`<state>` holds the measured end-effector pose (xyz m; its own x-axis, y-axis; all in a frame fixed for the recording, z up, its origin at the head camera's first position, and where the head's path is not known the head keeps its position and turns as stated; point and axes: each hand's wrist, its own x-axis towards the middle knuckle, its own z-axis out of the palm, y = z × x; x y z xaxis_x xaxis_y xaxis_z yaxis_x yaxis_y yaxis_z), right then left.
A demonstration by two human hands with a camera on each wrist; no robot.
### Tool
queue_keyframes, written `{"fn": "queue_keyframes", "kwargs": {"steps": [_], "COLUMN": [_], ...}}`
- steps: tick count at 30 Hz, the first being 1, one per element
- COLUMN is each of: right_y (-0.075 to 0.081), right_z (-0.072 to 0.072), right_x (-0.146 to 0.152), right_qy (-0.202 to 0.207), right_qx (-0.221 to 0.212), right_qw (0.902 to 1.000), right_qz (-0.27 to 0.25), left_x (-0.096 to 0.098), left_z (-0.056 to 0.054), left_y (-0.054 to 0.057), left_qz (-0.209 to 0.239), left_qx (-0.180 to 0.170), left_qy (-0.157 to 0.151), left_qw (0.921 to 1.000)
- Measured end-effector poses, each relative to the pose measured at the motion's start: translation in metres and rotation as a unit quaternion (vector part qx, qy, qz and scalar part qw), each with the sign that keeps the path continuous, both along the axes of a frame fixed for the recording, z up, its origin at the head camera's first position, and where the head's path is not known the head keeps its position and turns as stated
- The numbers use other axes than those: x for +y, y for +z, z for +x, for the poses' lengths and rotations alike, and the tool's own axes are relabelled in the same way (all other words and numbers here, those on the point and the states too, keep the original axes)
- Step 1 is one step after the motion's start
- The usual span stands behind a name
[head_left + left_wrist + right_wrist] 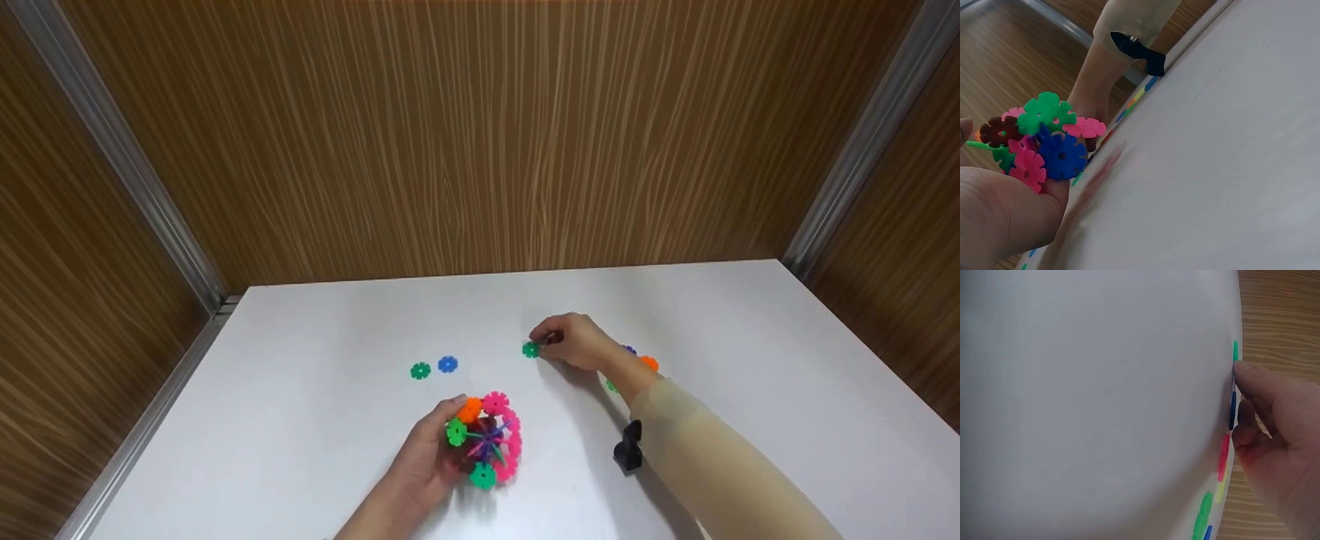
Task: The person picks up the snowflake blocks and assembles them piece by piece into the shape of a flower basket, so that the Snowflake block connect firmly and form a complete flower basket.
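A rounded cluster of interlocked plastic snowflake discs (495, 403) in pink, green, orange, blue and brown is held in my left hand (424, 454), above the table's front half. The left wrist view shows its blue disc (1062, 156) and green disc (1047, 112) up close, with the palm beneath. Farther back, my right hand (577, 343) is lowered to the tabletop. Its bent fingertips are at a loose green disc (530, 350). Whether they pinch that disc cannot be made out. In the right wrist view the right hand (1280, 422) partly hides the row of discs.
Loose green (420, 370) and blue (448, 364) discs lie left of centre on the white table (300, 420). An orange disc (649, 363) and others are partly behind the right forearm. A black clip-like object (628, 448) appears beside the right sleeve. Wood-grain panels (480, 135) enclose the table.
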<state>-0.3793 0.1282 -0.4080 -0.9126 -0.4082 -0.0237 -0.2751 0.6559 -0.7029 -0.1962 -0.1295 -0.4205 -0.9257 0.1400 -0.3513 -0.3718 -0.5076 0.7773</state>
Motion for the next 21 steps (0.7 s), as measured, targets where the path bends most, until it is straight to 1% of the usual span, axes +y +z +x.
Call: {"fn": "queue_keyframes", "kwargs": {"steps": [3,6,11,16,19,21], "right_y": [0.002,0.003,0.002,0.0,0.001,0.003], "right_z": [0.002,0.003,0.0,0.001,0.006,0.012], "right_x": [-0.001,-0.001,-0.001,-0.004,-0.007,-0.008], "right_qy": [0.005,0.009,0.023,0.037,0.044,0.047], "right_qx": [-0.01,-0.021,-0.028,-0.018,-0.006,-0.004], "right_qw": [0.9999,0.9997,0.9993,0.9991,0.999,0.9989], "right_qz": [0.004,-0.005,-0.011,-0.007,-0.002,-0.005], "left_x": [0.0,0.001,0.001,0.0,-0.001,-0.002], "left_z": [0.001,0.002,0.001,0.001,0.001,0.001], "left_y": [0.0,0.0,0.002,0.003,0.003,0.003], "left_qz": [-0.008,-0.008,-0.008,-0.009,-0.009,-0.011], "left_qx": [0.006,0.008,0.006,0.013,0.018,0.019], "left_qy": [-0.004,-0.004,-0.001,-0.007,-0.011,-0.012], "left_qw": [0.9999,0.9999,0.9999,0.9999,0.9997,0.9997]}}
